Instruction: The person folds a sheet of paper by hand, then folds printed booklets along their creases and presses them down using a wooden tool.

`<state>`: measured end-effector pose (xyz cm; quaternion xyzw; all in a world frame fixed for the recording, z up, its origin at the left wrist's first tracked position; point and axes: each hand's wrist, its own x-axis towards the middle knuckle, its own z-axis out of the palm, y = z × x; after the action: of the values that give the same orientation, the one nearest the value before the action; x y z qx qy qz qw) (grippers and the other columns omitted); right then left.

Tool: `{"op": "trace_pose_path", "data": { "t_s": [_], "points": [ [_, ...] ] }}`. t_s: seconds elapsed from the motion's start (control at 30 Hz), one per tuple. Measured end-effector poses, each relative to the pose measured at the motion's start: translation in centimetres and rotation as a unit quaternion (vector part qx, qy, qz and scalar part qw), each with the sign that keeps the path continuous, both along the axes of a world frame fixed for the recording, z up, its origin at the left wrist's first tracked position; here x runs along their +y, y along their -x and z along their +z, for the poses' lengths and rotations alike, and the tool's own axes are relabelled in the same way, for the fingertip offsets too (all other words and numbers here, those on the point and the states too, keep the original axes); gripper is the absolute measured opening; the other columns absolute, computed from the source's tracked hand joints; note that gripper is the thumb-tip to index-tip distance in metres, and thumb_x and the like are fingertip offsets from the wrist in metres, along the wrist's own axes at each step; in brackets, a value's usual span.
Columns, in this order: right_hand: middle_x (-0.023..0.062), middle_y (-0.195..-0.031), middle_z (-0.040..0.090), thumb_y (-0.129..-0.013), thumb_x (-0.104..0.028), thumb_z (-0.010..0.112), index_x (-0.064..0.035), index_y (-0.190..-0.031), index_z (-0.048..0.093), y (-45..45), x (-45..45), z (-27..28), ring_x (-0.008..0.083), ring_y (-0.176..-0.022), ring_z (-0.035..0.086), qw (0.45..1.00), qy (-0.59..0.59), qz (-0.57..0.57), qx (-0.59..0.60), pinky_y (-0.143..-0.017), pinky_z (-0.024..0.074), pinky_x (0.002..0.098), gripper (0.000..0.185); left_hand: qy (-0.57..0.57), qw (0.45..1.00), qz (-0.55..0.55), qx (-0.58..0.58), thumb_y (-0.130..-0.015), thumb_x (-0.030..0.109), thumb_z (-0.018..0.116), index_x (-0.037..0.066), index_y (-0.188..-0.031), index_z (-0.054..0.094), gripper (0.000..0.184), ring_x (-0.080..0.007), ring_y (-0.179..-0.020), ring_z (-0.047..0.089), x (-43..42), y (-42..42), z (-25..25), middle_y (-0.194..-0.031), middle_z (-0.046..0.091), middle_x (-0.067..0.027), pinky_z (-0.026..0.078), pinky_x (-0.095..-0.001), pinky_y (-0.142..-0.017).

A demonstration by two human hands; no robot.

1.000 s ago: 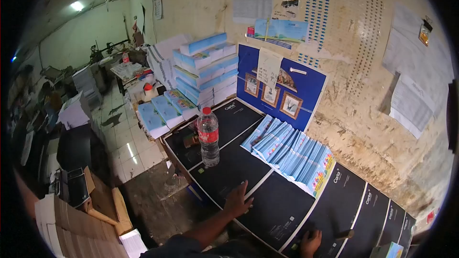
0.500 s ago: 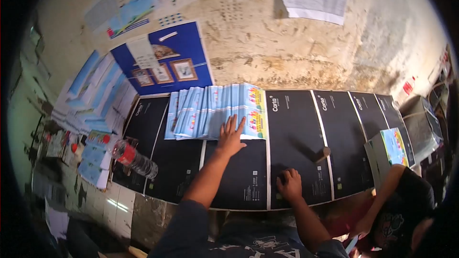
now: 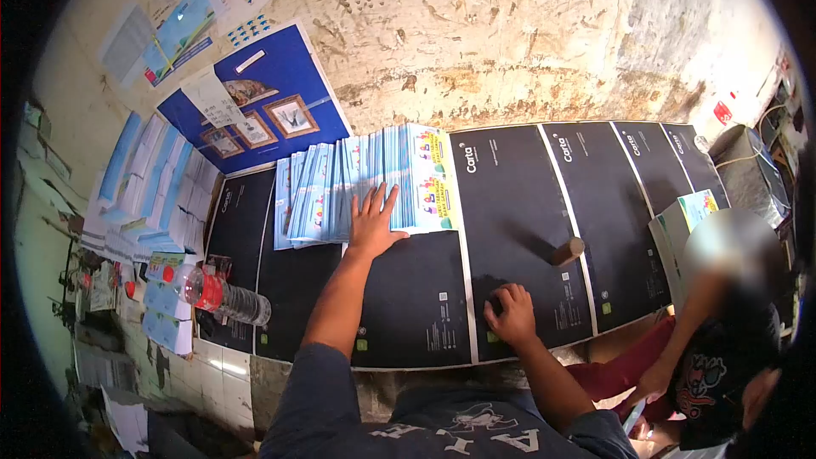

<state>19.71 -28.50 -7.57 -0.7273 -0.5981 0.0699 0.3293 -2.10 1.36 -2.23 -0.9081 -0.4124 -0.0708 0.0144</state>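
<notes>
One row of booklets (image 3: 429,178), one bottle (image 3: 223,296), one blue board (image 3: 293,59), three framed pictures (image 3: 291,117), one cylinder (image 3: 568,251).

Pale-blue booklets (image 3: 333,191) are flashing yellow and multicoloured print near centre, while a black tabletop (image 3: 518,204) is displaying white stripes towards 3 o'clock. A royal-blue board (image 3: 285,64) is showing brown-framed pictures at 10 o'clock, a clear bottle (image 3: 242,304) is sporting red at 8, brown blotches are mottling a cream wall (image 3: 399,42) at 12, and white print is marking a dark shirt (image 3: 425,429) at 6.
</notes>
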Motion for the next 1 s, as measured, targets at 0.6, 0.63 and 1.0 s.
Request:
{"op": "trace_pose_path", "data": {
  "t_s": [0.6,0.63,1.0],
  "points": [
    [0.0159,-0.105,0.063,-0.08,-0.019,0.073,-0.0062,-0.102,0.066,-0.7,-0.1,-0.4,0.0376,-0.104,0.058,1.0,0.004,-0.006,-0.018,-0.089,0.0472,0.0467,0.026,-0.014,0.978,0.121,-0.172,-0.083,0.046,0.075,-0.002,-0.151,0.032,0.093,-0.0436,-0.148,0.023,-9.0,3.5,-1.9,-0.157,0.028,-0.0292,0.022,-0.0573,-0.117],
    [0.0164,-0.105,0.063,-0.081,-0.021,0.073,-0.0064,-0.103,0.066,0.1,-0.6,0.0,0.0378,-0.104,0.058,1.0,0.01,-0.019,-0.006,-0.091,0.0472,0.0469,0.027,-0.015,0.978,0.123,-0.168,-0.083,0.043,0.076,-0.003,-0.149,0.035,0.091,-0.0455,-0.147,0.025,-10.5,4.4,-2.3,-0.155,0.03,-0.0309,0.024,-0.0572,-0.116],
    [0.0134,-0.125,0.056,-0.089,-0.026,0.066,-0.0061,-0.122,0.059,1.7,-2.4,-0.1,0.0331,-0.119,0.052,0.997,0.06,-0.007,-0.054,-0.103,0.0415,0.0449,0.039,0.027,0.964,0.188,-0.185,-0.091,0.034,0.069,0.004,-0.155,0.026,0.083,-0.0401,-0.148,0.025,-18.2,9.6,-5.7,-0.158,0.028,-0.0229,0.023,-0.0539,-0.118]
  ]
}}
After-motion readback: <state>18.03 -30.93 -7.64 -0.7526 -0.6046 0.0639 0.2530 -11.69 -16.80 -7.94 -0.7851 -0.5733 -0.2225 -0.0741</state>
